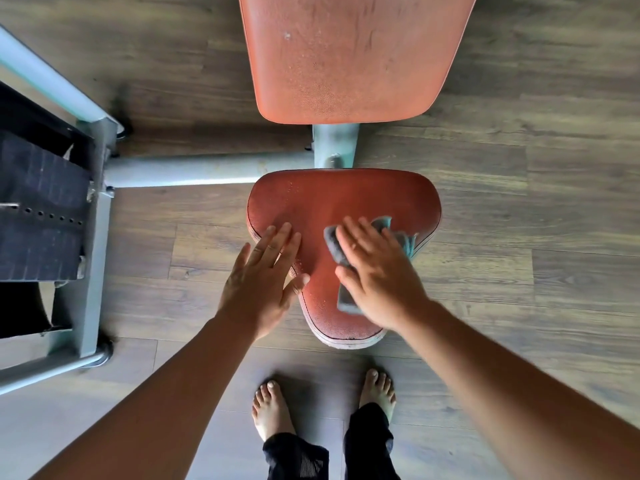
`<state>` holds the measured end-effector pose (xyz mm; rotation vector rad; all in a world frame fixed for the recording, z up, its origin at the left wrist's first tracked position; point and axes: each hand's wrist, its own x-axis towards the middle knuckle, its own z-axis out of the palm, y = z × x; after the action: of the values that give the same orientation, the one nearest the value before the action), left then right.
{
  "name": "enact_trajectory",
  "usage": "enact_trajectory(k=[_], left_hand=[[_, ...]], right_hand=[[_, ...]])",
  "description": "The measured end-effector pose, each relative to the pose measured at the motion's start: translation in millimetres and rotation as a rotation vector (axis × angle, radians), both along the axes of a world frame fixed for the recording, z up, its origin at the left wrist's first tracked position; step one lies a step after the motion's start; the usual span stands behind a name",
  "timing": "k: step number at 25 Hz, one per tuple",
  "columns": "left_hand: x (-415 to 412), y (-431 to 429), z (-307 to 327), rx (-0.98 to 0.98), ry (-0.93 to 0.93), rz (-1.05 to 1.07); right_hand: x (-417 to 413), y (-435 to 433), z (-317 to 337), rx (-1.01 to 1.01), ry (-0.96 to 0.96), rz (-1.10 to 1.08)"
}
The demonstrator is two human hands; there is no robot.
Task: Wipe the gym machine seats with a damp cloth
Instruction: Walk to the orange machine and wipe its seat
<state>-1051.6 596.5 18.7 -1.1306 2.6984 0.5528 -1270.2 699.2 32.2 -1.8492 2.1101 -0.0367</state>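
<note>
Pressing the cloth [334, 242], which lies lengthwise near-to-far on the seat's [322, 202] right half, the right hand [381, 282] points straight fingers toward the far edge, while the left hand [258, 282] rests flat on the left edge.

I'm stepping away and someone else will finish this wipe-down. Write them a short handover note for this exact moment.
Hands: the left hand is open, flat on the left edge of the seat, holding nothing. The right hand is open, pressing the cloth flat onto the seat's right half.
Things: the red seat sits on the grey frame, with the back pad beyond it.
Done: the seat looks mid-wipe; how much is covered cannot be told.
Left: finish the seat, where specks show near its left edge, then probably the back pad, which looks speckled.
</note>
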Motion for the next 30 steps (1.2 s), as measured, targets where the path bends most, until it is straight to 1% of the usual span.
enact_trajectory(k=[2,3,4,6,7,8,9,11,12,13,14,16,17,18,19,20,21,22,23,25,26,27,28,30], left_hand=[[-2,-1,-1,-0.003,-0.004,-0.002],[-3,-2,-1,-0.003,-0.005,0.002],[-3,-1,-1,-0.001,-0.007,0.007],[-5,-1,0,0.001,-0.008,0.011],[-5,-1,0,0.004,-0.010,0.010],[-4,-1,0,0.006,-0.013,0.008],[-4,-1,0,0.004,-0.016,0.005],[-3,-2,0,-0.007,-0.024,-0.003],[-3,-2,-1,-0.011,-0.027,-0.003],[-3,-3,-2,-0.011,-0.032,-0.003],[-3,-2,-2,-0.008,-0.037,-0.003],[-3,-2,-2,-0.005,-0.039,-0.005],[-3,-2,-1,-0.006,-0.041,-0.008],[-3,-3,-1,-0.008,-0.044,-0.012],[-3,-3,-1,-0.009,-0.048,-0.017],[-4,-3,-2,-0.010,-0.047,-0.020],[-3,-3,-2,-0.012,-0.046,-0.020],[-3,-4,-2,-0.012,-0.048,-0.019],[-3,-5,-2,-0.010,-0.055,-0.022],[-5,-8,-2,-0.010,-0.060,-0.028],[-5,-11,-2,-0.013,-0.057,-0.026],[-6,-14,-2,-0.017,-0.055,-0.019],[-6,-18,-2,-0.021,-0.057,-0.011],[-5,-25,-2,-0.025,-0.069,0.002]], right_hand=[[-22,-40,-3,0.053,0.051,-0.178],[-17,-48,-4,0.072,0.062,-0.245],[-4,-45,-5,0.053,0.054,-0.244],[25,-11,-1,-0.010,0.017,-0.089],[21,7,-1,-0.022,-0.004,0.005],[4,9,-1,-0.021,-0.023,0.050],[-17,-1,-5,-0.021,-0.005,0.036],[-55,-44,-10,0.025,0.066,-0.190],[-61,-60,-11,0.073,0.088,-0.292],[-54,-65,-15,0.087,0.092,-0.322],[-41,-60,-16,0.054,0.087,-0.277],[-20,-26,-13,-0.010,0.049,-0.081],[-31,-15,-13,-0.015,0.032,-0.008],[-50,-19,-15,-0.014,0.047,0.019],[-71,-32,-17,0.005,0.084,-0.038],[-89,-51,-20,0.026,0.116,-0.160],[-97,-68,-19,0.078,0.108,-0.285],[-93,-77,-21,0.111,0.102,-0.359],[-80,-76,-22,0.099,0.097,-0.352],[-48,-44,-18,0.024,0.085,-0.162],[-47,-26,-17,-0.004,0.065,-0.060],[-58,-21,-16,0.001,0.051,-0.003],[-72,-30,-17,0.008,0.062,-0.010],[-90,-67,-18,0.061,0.092,-0.234]])
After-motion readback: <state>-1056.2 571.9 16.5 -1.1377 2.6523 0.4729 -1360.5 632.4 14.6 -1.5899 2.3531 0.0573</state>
